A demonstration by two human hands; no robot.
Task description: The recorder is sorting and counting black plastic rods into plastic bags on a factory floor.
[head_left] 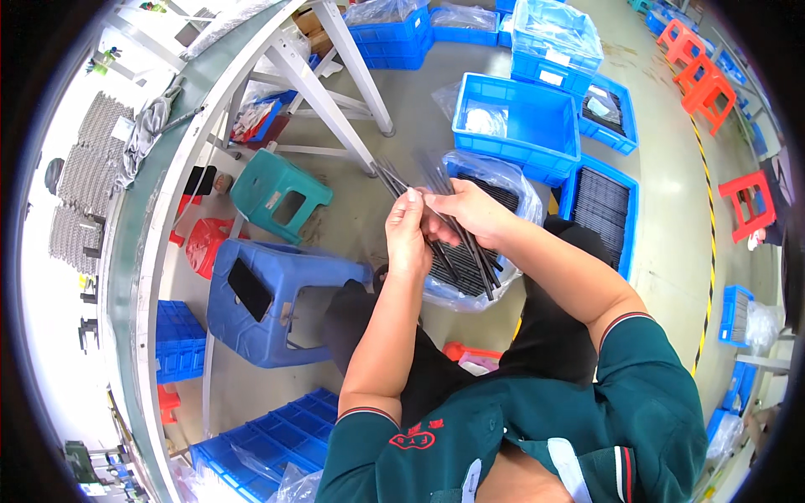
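Note:
Both my hands are close together in front of me, over a container lined with a clear plastic bag (530, 201) and filled with black rods (470, 261). My right hand (471, 210) is closed round a bundle of several thin black rods (484, 267); they slant from upper left to lower right. My left hand (407, 235) pinches a few similar rods (389, 178) between thumb and fingers, next to the right fingertips. The upper ends of the right bundle are smeared by motion. Where the two bundles cross is partly hidden by my fingers.
A blue stool (243, 335) bearing a black phone (250, 289) stands at left, a green stool (260, 186) beyond it. An open blue crate (520, 152) and a crate of dark rods (600, 205) are ahead right. A long workbench (155, 277) runs along the left.

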